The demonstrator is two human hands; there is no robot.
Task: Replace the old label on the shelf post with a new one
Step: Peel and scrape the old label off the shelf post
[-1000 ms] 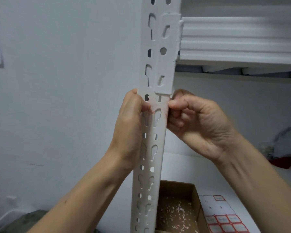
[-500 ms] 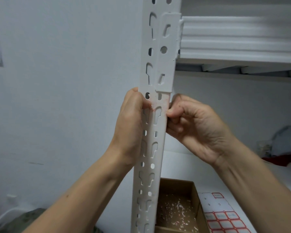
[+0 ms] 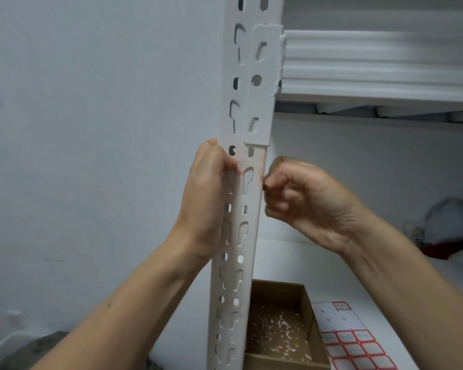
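Note:
A white slotted shelf post [image 3: 251,118] runs up the middle of the view. Faint red residue of the old label [image 3: 243,169] marks the post just below the bracket plate. My left hand [image 3: 206,198] wraps around the post's left edge at that height, thumb on the residue. My right hand [image 3: 305,201] sits just right of the post, fingers curled and pinched together; whether a scrap lies between the fingertips is unclear. A sheet of red-bordered new labels [image 3: 356,348] lies on the lower shelf at the bottom right.
A brown cardboard box [image 3: 309,311] holding several peeled label scraps stands behind the post on the white lower shelf [image 3: 292,257]. The upper shelf beam [image 3: 372,65] spans the top right. A white wall fills the left; red and white items lie far right.
My right hand has come off the post's right edge and dropped slightly lower and to the right, fingers still pinched. My left hand keeps its hold on the post.

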